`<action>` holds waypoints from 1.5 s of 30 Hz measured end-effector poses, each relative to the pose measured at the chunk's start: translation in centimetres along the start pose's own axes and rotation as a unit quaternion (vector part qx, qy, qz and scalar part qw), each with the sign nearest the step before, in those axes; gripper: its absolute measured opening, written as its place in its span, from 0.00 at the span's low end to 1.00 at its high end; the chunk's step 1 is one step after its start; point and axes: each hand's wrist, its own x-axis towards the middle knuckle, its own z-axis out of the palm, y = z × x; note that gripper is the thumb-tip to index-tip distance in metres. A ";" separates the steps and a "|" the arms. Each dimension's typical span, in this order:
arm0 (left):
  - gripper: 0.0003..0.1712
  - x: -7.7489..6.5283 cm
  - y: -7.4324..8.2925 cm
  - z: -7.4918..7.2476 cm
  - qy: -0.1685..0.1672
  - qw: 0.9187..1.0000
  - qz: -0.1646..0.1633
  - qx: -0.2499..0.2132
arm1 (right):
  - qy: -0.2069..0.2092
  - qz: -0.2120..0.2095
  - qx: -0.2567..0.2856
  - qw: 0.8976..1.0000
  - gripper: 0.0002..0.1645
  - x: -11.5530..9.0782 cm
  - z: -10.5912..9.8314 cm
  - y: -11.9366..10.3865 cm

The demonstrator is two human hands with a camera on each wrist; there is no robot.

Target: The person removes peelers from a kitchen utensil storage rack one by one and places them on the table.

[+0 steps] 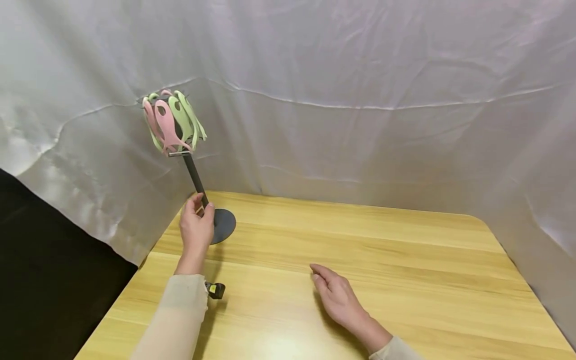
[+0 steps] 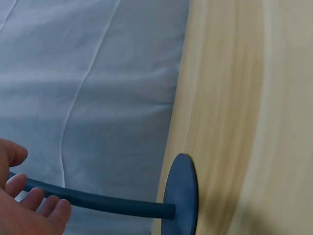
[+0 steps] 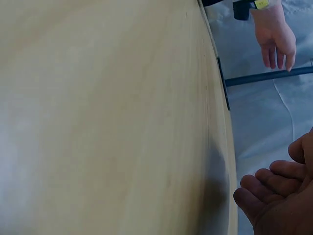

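A dark stand has a slim pole (image 1: 193, 175) and a round base (image 1: 226, 225) on the table's far left. Around its top hang several pink peelers (image 1: 166, 122) and green peelers (image 1: 181, 117), Y-shaped with holed handles; one metal blade shows at the bottom. My left hand (image 1: 196, 225) is beside the lower pole, fingers loosely bent and holding nothing. In the left wrist view, those fingers (image 2: 58, 215) overlap the pole, but the right wrist view shows them short of it. My right hand (image 1: 337, 296) hovers over the table's front middle, relaxed, with nothing in it.
The wood-grain table (image 1: 382, 250) reaches grey curtains (image 1: 337, 140) at the back and sides. A black cloth (image 1: 49, 280) hangs at the left. On the left wrist sits a small black camera (image 1: 216, 290).
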 end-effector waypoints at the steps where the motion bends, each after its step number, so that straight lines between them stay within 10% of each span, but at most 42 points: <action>1: 0.26 0.3 0.1 -0.1 0.006 1.000 0.001 -0.005 | 0.000 -0.001 -0.001 1.000 0.23 0.0 0.1 0.0; 15: 0.28 4.8 -0.6 -0.5 0.011 1.000 -0.015 -0.014 | -0.014 -0.014 -0.009 1.000 0.23 0.3 0.9 -0.2; 45: 0.21 7.4 -2.7 0.4 -0.023 1.000 0.012 -0.004 | -0.027 -0.013 -0.007 1.000 0.24 0.1 0.9 -0.1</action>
